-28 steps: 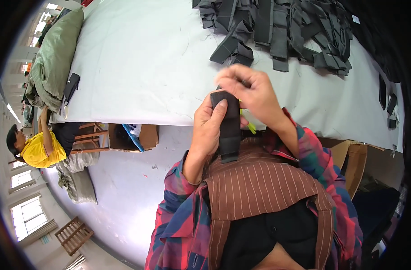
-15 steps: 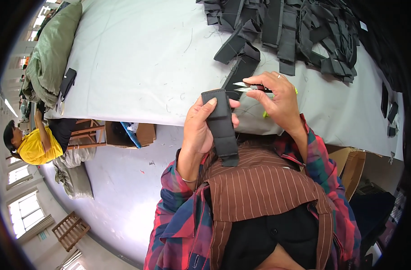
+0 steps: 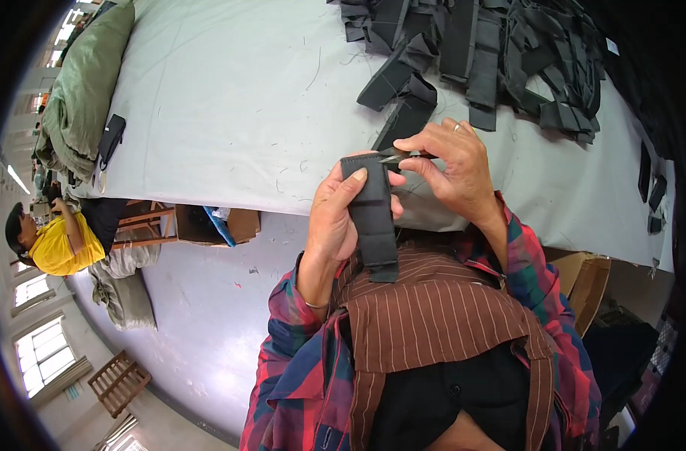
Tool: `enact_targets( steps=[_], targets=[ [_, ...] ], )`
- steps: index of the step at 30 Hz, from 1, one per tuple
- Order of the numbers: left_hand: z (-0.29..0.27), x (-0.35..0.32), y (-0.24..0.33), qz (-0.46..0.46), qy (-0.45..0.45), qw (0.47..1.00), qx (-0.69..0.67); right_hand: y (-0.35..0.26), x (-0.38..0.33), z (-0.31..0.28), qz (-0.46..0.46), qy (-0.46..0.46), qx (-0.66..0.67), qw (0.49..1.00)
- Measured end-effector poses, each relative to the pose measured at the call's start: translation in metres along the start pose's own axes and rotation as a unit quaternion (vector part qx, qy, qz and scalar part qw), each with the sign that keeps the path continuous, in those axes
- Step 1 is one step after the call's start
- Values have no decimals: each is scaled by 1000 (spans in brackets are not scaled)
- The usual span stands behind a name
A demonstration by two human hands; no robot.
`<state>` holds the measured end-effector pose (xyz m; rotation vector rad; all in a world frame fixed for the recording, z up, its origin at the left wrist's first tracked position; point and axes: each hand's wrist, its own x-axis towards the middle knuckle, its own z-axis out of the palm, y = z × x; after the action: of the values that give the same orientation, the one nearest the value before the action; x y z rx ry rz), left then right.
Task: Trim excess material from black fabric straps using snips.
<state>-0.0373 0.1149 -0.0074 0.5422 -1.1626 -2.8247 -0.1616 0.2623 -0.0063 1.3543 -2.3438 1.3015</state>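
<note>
My left hand (image 3: 334, 214) grips a black fabric strap (image 3: 374, 218), thumb on its front near the stitched upper end, fingers behind. The strap hangs down over my brown striped apron. In my right hand (image 3: 455, 165) is a pair of thread snips (image 3: 403, 156), pinched between thumb and fingers. The blades touch or nearly touch the strap's upper right corner; whether a thread lies between them is too small to tell. Just beyond the hands, another black strap (image 3: 407, 113) lies on the pale table cover (image 3: 222, 113).
A heap of black straps (image 3: 486, 60) covers the far right of the table. At the far left lie a green sack (image 3: 87, 83) and a black pouch (image 3: 111, 139). A cardboard box (image 3: 243, 225) stands below the table edge. A person in yellow (image 3: 68, 244) works at left.
My right hand has moved left and slightly down, bringing the snips to the strap's upper corner. The blades were apart and are now closer together. The left hand has barely moved.
</note>
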Motion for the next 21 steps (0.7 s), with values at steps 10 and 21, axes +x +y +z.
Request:
enact_targets(
  steps=[10, 21],
  targets=[
    [-4, 0, -2, -9, 18, 1000, 17, 2, 6, 4, -36, 13, -61, 997],
    [2, 1, -5, 22, -7, 1000, 1, -5, 17, 11, -61, -42, -2, 997]
  ],
)
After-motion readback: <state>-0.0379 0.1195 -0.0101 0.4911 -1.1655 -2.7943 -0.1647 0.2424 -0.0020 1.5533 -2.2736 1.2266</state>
